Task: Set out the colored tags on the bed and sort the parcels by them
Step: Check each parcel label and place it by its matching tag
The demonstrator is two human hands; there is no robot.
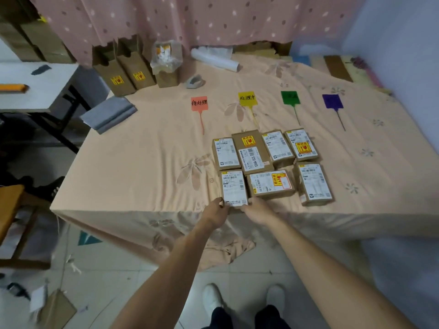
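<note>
Both hands' grip on near-left parcel [233,188], four tags beyond

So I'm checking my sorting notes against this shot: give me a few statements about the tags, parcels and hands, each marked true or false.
1. Four colored tags lie on the bed: red tag, yellow tag, green tag, purple tag. True.
2. Every tag already has a parcel on it. False: the seven parcels sit grouped near the front edge, with only the yellow tag's tail end reaching them.
3. Both hands hold the front left parcel: left hand, right hand. True.
4. The purple tag lies farthest left. False: farthest right.
</note>
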